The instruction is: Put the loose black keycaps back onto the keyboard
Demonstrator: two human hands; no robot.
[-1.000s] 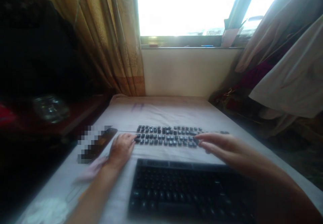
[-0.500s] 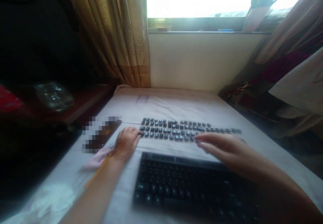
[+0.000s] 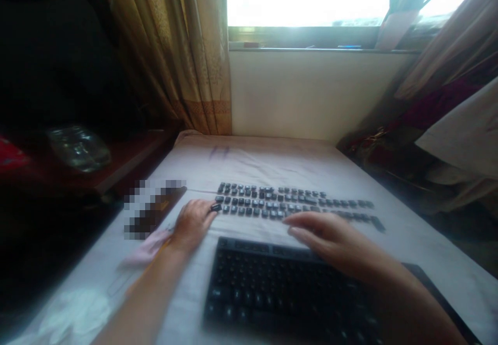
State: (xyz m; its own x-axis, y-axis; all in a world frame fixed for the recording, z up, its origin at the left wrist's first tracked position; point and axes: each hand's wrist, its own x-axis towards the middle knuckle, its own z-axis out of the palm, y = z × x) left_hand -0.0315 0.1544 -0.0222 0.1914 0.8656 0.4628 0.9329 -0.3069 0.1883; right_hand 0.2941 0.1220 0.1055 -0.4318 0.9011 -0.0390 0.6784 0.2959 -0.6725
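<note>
My left hand (image 3: 193,224) rests on the white cloth at the left end of the loose keycaps. Its thumb and forefinger close on a black keycap (image 3: 216,207), which sits slightly tilted at the end of the nearest row. Several rows of small black keycaps (image 3: 254,202) run to the right across the cloth. Over the near row hovers my right hand (image 3: 322,233), fingers stretched and thumb apart, with nothing visible between them. Below both hands lies a black keyboard (image 3: 249,270), partly covered by my right hand and forearm; its near part is blurred.
A pixelated dark object (image 3: 157,207) and a pink cloth (image 3: 150,249) lie left of my left hand. A glass jar (image 3: 80,148) stands on a dark red side surface. Curtains (image 3: 194,65) hang beside the window, and fabric (image 3: 462,127) hangs at the right.
My right hand has moved left along the near row, uncovering keycaps at the right end. The keycap at my left fingertips has shifted slightly left and tilted.
</note>
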